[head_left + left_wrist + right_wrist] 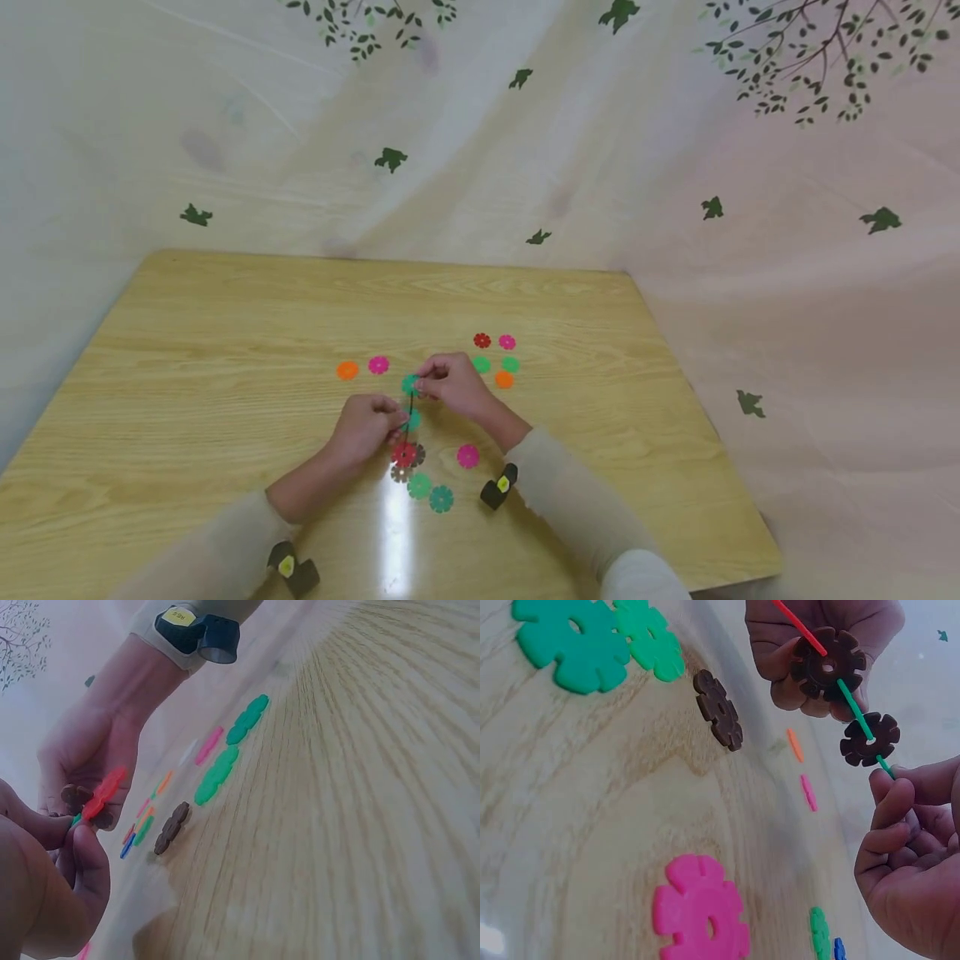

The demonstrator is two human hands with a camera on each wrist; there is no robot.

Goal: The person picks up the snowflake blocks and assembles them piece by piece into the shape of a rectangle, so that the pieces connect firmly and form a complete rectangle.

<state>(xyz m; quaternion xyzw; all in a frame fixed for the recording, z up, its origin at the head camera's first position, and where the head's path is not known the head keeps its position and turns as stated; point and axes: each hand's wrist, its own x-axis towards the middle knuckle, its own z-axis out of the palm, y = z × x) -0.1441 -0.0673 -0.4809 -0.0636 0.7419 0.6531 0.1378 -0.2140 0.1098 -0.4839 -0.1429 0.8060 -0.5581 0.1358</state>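
Both hands are on a short chain of slotted flower discs, red, brown and green, set crosswise into each other. My right hand pinches the green disc at the far end. Nearer me, my left hand grips the middle of the chain, by another green disc. At the near end is the red disc, seen from the side in the left wrist view. Two brown discs show in the right wrist view, one brown disc by the left fingers and the other brown disc by the right fingertips.
Loose discs lie flat on the wooden table: a teal disc, a light green disc, a brown disc and a pink disc close by. Farther off are an orange disc and a mixed group with a red disc.
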